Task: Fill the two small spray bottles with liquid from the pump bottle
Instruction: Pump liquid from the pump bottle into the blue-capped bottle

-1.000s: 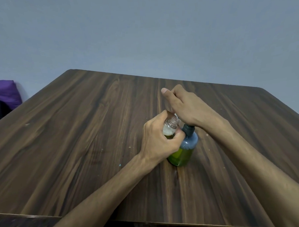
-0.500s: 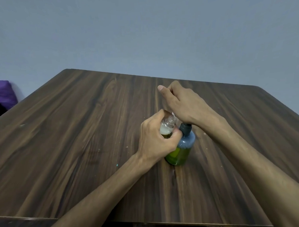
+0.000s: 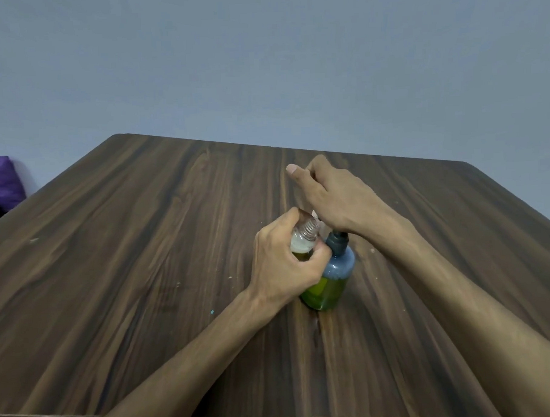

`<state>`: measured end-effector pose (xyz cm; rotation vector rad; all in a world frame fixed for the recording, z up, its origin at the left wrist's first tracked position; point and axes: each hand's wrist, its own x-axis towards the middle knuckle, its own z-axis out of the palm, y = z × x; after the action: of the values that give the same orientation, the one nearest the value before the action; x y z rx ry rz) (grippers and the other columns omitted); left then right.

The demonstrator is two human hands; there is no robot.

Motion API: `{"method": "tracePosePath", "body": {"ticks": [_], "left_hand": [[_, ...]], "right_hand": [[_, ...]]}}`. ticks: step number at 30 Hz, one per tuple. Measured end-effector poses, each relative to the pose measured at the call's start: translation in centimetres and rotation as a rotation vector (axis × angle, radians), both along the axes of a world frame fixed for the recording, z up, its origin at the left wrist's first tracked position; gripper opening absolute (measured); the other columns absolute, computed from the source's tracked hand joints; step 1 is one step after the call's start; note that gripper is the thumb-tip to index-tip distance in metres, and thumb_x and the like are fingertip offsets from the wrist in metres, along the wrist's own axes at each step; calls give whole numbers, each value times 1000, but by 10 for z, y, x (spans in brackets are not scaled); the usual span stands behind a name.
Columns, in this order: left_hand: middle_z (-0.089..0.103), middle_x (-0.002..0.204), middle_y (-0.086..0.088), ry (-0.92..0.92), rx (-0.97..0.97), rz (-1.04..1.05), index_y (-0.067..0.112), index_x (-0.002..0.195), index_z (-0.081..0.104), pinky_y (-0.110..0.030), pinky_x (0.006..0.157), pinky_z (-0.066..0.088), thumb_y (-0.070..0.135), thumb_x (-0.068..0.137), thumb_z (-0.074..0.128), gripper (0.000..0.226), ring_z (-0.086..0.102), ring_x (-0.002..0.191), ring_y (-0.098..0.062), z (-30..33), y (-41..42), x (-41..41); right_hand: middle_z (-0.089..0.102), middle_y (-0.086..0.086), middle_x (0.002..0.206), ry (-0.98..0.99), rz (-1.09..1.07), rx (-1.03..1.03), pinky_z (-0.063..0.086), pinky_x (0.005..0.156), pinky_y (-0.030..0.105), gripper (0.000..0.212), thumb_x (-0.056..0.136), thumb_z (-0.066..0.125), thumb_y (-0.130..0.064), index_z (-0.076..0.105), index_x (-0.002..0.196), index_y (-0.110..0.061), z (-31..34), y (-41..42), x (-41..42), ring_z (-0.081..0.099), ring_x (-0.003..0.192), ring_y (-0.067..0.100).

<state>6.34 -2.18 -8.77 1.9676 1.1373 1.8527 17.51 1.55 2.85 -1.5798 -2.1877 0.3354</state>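
A small spray bottle [image 3: 303,245] is gripped in the left hand [image 3: 285,264], the fingers and thumb curled round its body so that only the threaded, uncapped neck and a band of pale foam over yellow-green liquid show above them. The right hand [image 3: 333,199] is laid over the head of the pump bottle [image 3: 330,275]; its fingers are bent down over the pump, which is hidden under the palm, and the thumb is stretched out to the left — whether the head is being clasped or only pressed cannot be told. The pump bottle is stood upright on the table [image 3: 143,261], just right of the left hand and touching it, its dark collar seen below the right wrist, foam in its upper part and green liquid in its lower part. The relation that matters is neck to spout: the small bottle is held tilted, its long axis leaning up and to the right, so that its mouth is brought just under the right palm, where the spout is judged to be. The spout itself is not seen. The small bottle appears partly filled, and another press is probably wanted — the mouth must be kept beneath the outlet or liquid will be spilled. A second spray bottle is not in view. A purple cloth [image 3: 0,182] lies at the far left.
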Motion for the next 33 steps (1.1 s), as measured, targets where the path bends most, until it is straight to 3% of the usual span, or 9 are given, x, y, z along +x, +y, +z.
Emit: {"method": "tracePosePath", "body": {"ticks": [4,9,12,18,22,27,30,33], "left_hand": [[69,79,0,-21,-9,-7,4,93,66,-42,58,55,20,81,72,21,66,67,-15,1,-1,1],[68,77,1,-2,1,13,6,86,63,-38,57,53,12,79,76,16,64,65,-15,1,-2,0],[69,78,2,-19,-3,-10,5,91,66,-34,58,54,18,81,73,18,65,66,-12,2,-2,2],[66,75,6,-18,-5,11,6,86,64,-16,59,45,20,79,71,17,62,64,-7,3,-3,1],[67,76,2,-20,-11,7,4,89,65,-24,57,50,23,79,70,22,63,63,-11,3,-1,2],[66,74,4,-15,10,16,6,86,63,-24,56,49,20,79,70,17,61,62,-10,3,-2,1],[68,76,1,-28,-11,2,4,91,66,-36,56,53,18,80,73,19,64,63,-13,2,-1,1],[68,76,3,-27,-3,1,6,89,65,-32,56,53,22,80,70,20,63,64,-11,1,-2,0]], "right_hand": [[63,-7,84,-97,-2,-16,42,71,40,48,107,26,-65,48,105,-23,-7,-3,-4,59,76,12],[63,-8,77,22,-3,52,38,61,35,48,106,28,-67,48,98,-25,1,-1,0,60,71,13],[63,-7,80,-68,-10,19,37,61,35,48,106,26,-66,48,100,-24,-6,-6,-2,59,73,13],[63,-8,79,-39,-17,89,39,63,36,47,106,27,-66,47,100,-24,2,-4,-2,60,73,14],[62,-8,82,-106,-28,21,40,71,40,47,106,25,-67,47,100,-25,-6,-3,-4,61,81,22],[62,-9,76,-24,-6,46,38,63,36,47,105,27,-69,45,95,-26,2,-5,-2,60,72,15],[64,-7,82,-108,-11,25,42,69,40,47,105,26,-68,46,98,-26,-6,-6,-4,62,78,20],[65,-8,81,-37,-8,4,42,67,38,47,104,27,-69,46,95,-28,-5,-6,-3,63,77,17]]}}
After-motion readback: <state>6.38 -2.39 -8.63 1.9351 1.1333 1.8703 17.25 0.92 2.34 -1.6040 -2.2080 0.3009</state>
